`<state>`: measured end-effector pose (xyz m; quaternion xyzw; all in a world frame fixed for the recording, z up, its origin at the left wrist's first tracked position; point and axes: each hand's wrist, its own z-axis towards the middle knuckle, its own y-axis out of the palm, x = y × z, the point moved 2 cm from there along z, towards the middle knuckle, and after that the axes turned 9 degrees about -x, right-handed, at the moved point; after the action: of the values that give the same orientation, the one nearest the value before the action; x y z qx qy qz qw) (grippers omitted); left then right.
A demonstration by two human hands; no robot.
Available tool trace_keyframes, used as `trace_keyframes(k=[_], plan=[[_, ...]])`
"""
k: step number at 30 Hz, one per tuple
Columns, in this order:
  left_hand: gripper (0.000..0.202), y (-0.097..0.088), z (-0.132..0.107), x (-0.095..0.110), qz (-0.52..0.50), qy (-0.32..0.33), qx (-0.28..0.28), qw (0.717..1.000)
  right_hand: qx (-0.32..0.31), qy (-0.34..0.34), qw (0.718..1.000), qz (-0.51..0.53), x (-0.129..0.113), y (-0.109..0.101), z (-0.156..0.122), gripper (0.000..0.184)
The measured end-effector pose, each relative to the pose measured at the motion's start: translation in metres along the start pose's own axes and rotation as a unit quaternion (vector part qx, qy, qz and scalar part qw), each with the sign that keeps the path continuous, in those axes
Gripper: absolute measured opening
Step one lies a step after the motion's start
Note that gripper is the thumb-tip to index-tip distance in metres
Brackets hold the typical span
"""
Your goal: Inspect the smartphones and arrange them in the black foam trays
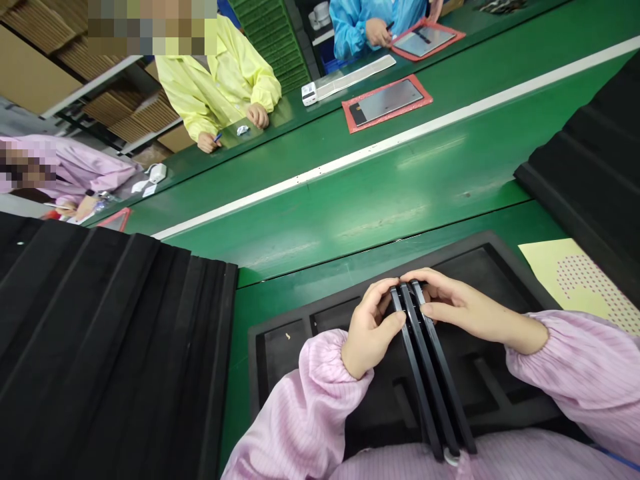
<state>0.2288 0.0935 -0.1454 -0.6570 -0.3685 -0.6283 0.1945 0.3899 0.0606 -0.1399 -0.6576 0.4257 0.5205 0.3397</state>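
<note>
Three slim black panels (pixel 429 373) stand on edge side by side, with narrow gaps between them. Their near ends reach to my pink-sleeved front. My left hand (pixel 371 327) grips the stack from the left near its far end, thumb on the side and fingers over the top corner. From the right, my right hand (pixel 453 303) closes on the same far end, its thumb against the rightmost panel. Beneath lies a black foam tray (pixel 480 263) with recessed compartments, partly hidden by my arms and the panels.
Stacked black foam trays rise at the left (pixel 115 333) and right (pixel 595 167). A yellow sticker sheet (pixel 540 257) lies right of the tray. Across the green bench (pixel 280 220) are a screen panel on red wrap (pixel 390 103), a small white device (pixel 309 93) and several co-workers.
</note>
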Motion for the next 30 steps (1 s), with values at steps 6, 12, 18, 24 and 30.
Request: trace_keyframes(k=[6,12,18,24,30], plan=[[0.045,-0.002,0.0,-0.003,0.012,0.013,-0.034,0.999,-0.013,0.007,1.0,-0.011,-0.001,-0.002,-0.001,0.045],[0.052,-0.004,-0.001,-0.004,0.019,0.019,-0.07,0.997,-0.049,0.016,0.999,-0.012,-0.002,-0.005,-0.004,0.052],[0.051,-0.002,-0.001,-0.003,0.017,0.024,-0.078,0.996,-0.046,0.021,0.999,0.014,-0.003,-0.002,-0.001,0.05],[0.055,-0.002,0.001,-0.005,0.02,0.028,-0.085,0.996,0.055,0.035,0.997,-0.032,-0.003,0.004,0.007,0.035],[0.056,-0.002,0.001,-0.002,0.015,0.02,-0.086,0.996,0.034,0.021,0.999,-0.03,-0.004,0.007,0.004,0.04]])
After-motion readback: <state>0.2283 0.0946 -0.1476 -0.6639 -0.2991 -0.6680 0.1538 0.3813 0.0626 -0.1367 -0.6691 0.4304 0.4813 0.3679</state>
